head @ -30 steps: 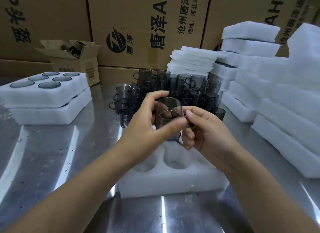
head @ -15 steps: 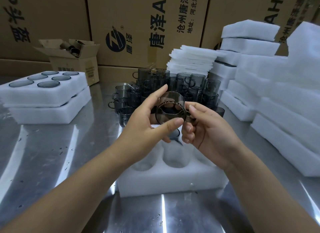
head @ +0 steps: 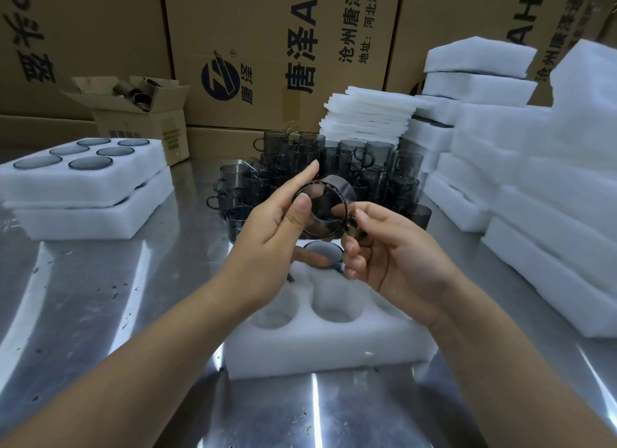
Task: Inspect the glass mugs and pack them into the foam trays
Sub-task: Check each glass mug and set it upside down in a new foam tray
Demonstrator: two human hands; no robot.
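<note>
At centre frame my left hand [head: 267, 237] grips the smoky grey glass mug [head: 322, 214] by its rim, my right hand [head: 397, 260] pinching the handle. I'd rotate it slowly, hunting for chips.

Reflective, speckled tabletop [head: 100, 297]. Bearing: foam tray [head: 334, 351] front centre, smoked glass mugs [head: 377, 167] clustered behind, stacked foam trays [head: 83, 217] left, open carton [head: 140, 127] rear left, foam stacks [head: 534, 220] right.

Packing station in factory or warehouse. Backed by wall of large brown shipping cartons [head: 267, 47] printed with company logo and Chinese lettering. Stainless steel bench [head: 100, 297], scuffed, streaked with glare. Dozens of identical smoked glass mugs [head: 370, 160] massed at centre. White foam trays [head: 534, 214] stacked high at right, thin foam sheets [head: 367, 114] piled behind mugs, filled tray [head: 147, 167] at left near small open carton [head: 140, 120].
</note>
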